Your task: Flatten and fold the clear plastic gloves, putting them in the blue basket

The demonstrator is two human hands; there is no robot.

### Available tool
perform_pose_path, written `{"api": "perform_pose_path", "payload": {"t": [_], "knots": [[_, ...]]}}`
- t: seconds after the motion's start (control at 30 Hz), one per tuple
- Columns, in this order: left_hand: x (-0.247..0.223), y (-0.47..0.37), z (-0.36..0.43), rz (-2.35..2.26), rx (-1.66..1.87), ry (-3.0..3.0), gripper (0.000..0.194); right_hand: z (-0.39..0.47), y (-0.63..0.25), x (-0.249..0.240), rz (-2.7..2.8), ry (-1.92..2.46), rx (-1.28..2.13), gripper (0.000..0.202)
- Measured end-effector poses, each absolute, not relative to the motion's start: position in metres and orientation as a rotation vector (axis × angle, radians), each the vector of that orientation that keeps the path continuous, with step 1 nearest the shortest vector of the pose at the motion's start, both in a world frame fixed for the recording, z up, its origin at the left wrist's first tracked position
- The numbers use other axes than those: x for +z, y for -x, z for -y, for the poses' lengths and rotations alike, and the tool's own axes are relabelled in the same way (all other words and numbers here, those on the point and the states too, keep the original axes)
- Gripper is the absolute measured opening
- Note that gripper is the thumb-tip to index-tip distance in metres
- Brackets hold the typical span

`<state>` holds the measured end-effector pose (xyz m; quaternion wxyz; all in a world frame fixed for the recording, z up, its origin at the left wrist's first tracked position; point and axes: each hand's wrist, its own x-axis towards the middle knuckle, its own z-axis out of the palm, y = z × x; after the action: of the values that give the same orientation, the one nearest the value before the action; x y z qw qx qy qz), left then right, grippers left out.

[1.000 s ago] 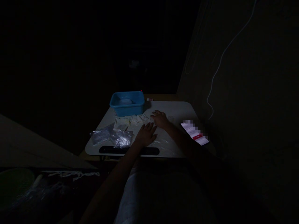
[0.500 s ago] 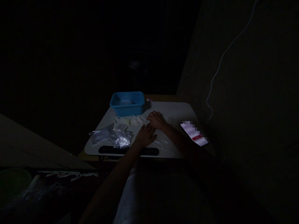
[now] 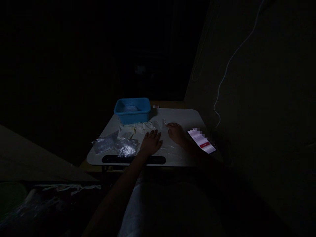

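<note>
Head view — clear plastic (image 3: 164,122) lies at ten o'clock from the right hand (image 3: 175,132), fingers curled, hold unclear; left hand (image 3: 150,143) flat, fingers spread.

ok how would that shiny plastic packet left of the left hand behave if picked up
The shiny plastic packet is probably floppy, as its surface looks crinkled. It may feel slippery, given its glossy glare. It seems unlikely to roll, since it lies flat on the white table.
</note>
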<state>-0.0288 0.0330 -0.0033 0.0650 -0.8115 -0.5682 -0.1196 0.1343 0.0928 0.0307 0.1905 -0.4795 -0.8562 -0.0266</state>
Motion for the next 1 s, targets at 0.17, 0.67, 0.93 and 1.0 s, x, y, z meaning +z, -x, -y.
{"api": "perform_pose_path", "payload": {"t": [0.17,0.67,0.93,1.0], "knots": [[-0.006,0.030,-0.035,1.736,-0.379,2.405,0.047,-0.064,-0.182,0.007,2.272,1.421,-0.011,0.039],[0.013,0.038,-0.026,1.911,-0.693,2.116,0.026,-0.029,-0.196,-0.003,1.906,1.827,-0.044,0.031],[0.009,0.038,-0.027,1.655,-0.555,2.338,0.029,-0.038,-0.192,-0.010,1.754,1.539,0.193,0.035],[0.009,0.038,-0.028,1.655,-0.525,2.345,0.029,-0.042,-0.190,-0.016,1.667,1.418,0.236,0.036]]}}
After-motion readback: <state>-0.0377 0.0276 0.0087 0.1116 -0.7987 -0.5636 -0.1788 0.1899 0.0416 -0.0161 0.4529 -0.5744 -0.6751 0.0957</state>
